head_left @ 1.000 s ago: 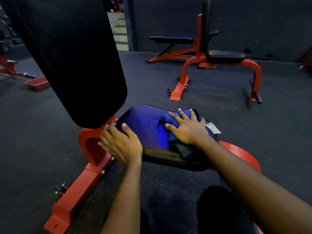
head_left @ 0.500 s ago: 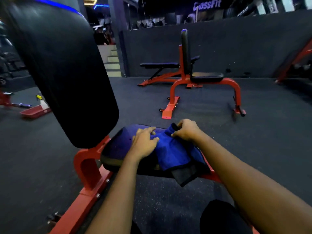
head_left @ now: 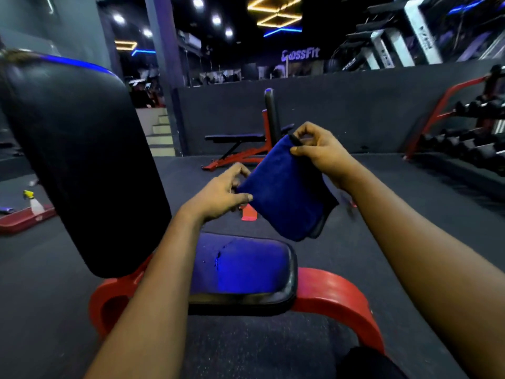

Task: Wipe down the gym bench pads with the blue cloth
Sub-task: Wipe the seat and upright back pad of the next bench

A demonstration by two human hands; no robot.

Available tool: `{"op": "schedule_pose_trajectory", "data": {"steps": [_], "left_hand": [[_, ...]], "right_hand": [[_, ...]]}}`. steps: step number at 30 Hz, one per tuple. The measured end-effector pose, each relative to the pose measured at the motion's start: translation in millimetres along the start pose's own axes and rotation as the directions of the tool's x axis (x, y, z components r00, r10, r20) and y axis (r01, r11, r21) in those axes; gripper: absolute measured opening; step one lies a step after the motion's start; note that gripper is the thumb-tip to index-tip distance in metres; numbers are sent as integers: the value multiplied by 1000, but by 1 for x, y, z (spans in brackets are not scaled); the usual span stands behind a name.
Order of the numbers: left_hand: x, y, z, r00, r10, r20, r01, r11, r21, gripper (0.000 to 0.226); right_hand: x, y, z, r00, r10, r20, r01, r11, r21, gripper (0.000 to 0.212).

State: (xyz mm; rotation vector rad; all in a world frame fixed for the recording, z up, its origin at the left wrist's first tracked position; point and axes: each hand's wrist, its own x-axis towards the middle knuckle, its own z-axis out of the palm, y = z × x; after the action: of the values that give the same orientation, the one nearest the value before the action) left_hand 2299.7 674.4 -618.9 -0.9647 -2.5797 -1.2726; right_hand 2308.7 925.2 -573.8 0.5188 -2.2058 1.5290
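blue cloth (head_left: 284, 187) lifted off seat pad (head_left: 240, 269) below hands | left hand (head_left: 221, 192), right hand (head_left: 319, 151) each pinched an edge | likely refolding before more wiping

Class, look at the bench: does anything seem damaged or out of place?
The seat pad has a small jagged mark left of its middle, breaking the smooth sheen; a tear or a wet streak, I cannot tell. Nothing else stands out.

The blue cloth (head_left: 284, 192) looks soft and plush. The seat pad (head_left: 243, 272) is smooth, glossy vinyl; the back pad (head_left: 82, 165) also shines. The frame (head_left: 338, 299) is red painted metal.
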Motion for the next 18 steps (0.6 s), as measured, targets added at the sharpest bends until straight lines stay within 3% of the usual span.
{"op": "schedule_pose_trajectory", "data": {"steps": [4,9,15,18], "left_hand": [[19,25,2,997,70,-18,-69,997,40,53],[48,31,13,997,3,73,-16,984,177,12],[77,23,30,1000,-12,12,12,1000,14,18],[85,6,33,991,-62,121,56,997,52,30]], "right_hand": [[0,-5,-24,997,-22,-68,16,995,-96,22],[2,-10,-53,984,-69,-164,32,976,-217,19],[8,4,-79,921,-57,-384,-56,959,-278,11],[14,24,-92,840,-10,-542,-146,959,-245,12]]}}
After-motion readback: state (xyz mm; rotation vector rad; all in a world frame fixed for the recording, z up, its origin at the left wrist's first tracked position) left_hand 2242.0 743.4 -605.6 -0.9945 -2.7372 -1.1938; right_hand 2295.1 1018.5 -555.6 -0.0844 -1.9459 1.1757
